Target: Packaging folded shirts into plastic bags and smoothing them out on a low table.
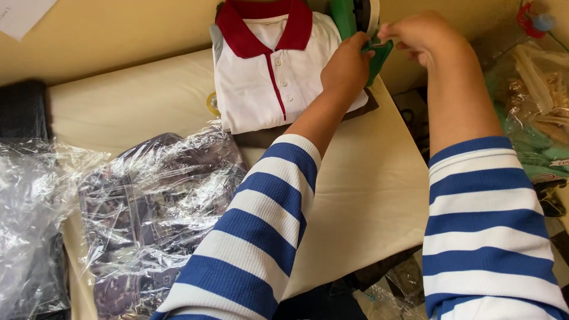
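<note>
Two hands grip a small green plastic object (378, 56) at the upper centre of the frame, just right of a folded shirt.

The left hand (345, 68) reaches up from the lower centre, forearm stretched and fingers curled onto the object's left side. The right hand (418, 37) comes down from the right, wrist bent, fingertips pinching its top. Both arms wear blue and white striped sleeves (255, 237). Beside the object lies a folded white polo shirt with red collar (267, 77) on a cream padded surface (367, 189). A dark garment in crinkled clear plastic wrap (154, 207) sits lower left.
</note>
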